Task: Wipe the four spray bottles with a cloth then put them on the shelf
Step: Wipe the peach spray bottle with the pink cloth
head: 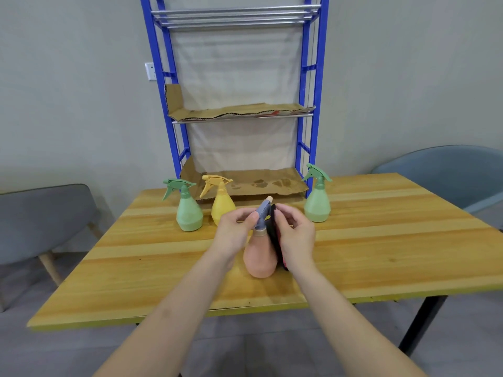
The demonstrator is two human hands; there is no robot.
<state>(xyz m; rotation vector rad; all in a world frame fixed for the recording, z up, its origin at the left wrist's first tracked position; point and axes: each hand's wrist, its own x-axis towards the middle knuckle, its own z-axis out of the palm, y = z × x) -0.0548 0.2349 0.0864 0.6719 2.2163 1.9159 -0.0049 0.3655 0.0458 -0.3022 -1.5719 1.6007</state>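
A pink spray bottle [260, 258] with a grey trigger head stands on the wooden table [381, 240] in front of me. My left hand [234, 229] pinches the grey head. My right hand [295, 235] holds a dark cloth [273, 235] against the bottle's right side. Behind stand a green bottle [188, 210] at the left, a yellow bottle [221, 204] beside it, and a second green bottle [317, 201] at the right. The blue shelf rack [306, 126] rises at the table's far edge, its levels lined with cardboard.
Grey chairs stand at the left [46, 219] and at the far right [449, 172]. A wall socket [150, 71] sits left of the rack. The lowest cardboard-lined shelf [258, 183] lies level with the table, just behind the bottles.
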